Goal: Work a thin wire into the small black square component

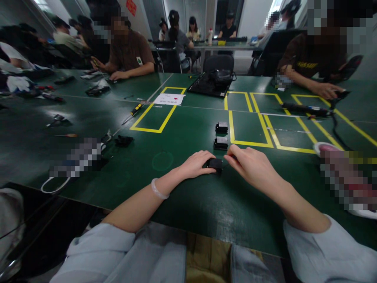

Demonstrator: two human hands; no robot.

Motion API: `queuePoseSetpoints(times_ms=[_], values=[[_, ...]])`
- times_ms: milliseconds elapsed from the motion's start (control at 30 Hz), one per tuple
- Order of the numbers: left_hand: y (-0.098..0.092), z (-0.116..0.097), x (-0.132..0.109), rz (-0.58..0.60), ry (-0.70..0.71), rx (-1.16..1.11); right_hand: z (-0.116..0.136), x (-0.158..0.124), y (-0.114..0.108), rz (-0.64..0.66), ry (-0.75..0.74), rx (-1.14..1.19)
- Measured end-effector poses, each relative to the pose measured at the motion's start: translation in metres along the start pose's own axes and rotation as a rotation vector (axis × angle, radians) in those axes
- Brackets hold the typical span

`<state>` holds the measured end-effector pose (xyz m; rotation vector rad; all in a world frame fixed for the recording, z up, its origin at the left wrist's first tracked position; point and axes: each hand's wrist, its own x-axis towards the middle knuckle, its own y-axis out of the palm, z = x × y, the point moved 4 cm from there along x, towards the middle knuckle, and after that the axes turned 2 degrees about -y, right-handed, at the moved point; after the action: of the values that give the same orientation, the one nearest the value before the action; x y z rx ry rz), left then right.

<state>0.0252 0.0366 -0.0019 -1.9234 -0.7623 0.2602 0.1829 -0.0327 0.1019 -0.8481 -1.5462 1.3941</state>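
My left hand [200, 165] grips a small black box-shaped part [216, 164] from its left side, holding it on the green table. On the other side of that part, my right hand [249, 161] is closed in a pinch close to its right edge. Something thin and dark shows between the pinching fingers and the part, too small to name. Just beyond the hands stand two similar black blocks with grey tops, a nearer one [220, 143] and a farther one [222, 127].
Yellow tape rectangles [250, 143] mark the green table [182, 204]. A screwdriver [136, 109] and a white paper [169, 99] lie left of centre. A black panel [206, 88] lies at the back. A white-rimmed tray [365, 213] sits at right. Several people work around the table.
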Motion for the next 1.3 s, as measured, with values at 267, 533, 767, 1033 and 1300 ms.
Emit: queuePoseSetpoints(times_ms=[267, 533, 767, 1033, 1300], values=[[-0.0018, -0.0017, -0.0004, 0.010, -0.011, -0.010, -0.0039, -0.0018, 0.0025, -0.019, -0.007, 0.079], [-0.0003, -0.0008, 0.0009, 0.011, -0.021, -0.015, -0.0028, -0.0016, -0.0015, 0.004, 0.011, 0.009], [-0.0014, -0.0012, 0.0004, 0.012, -0.031, -0.019, -0.0044, -0.0021, 0.0004, -0.021, -0.025, 0.061], [0.0004, -0.0008, 0.0013, 0.008, -0.027, -0.013, -0.0016, -0.0012, -0.0001, -0.014, -0.010, -0.074], [-0.0009, -0.0012, 0.0008, 0.007, -0.032, -0.001, -0.0035, -0.0031, 0.0020, -0.066, -0.030, 0.068]])
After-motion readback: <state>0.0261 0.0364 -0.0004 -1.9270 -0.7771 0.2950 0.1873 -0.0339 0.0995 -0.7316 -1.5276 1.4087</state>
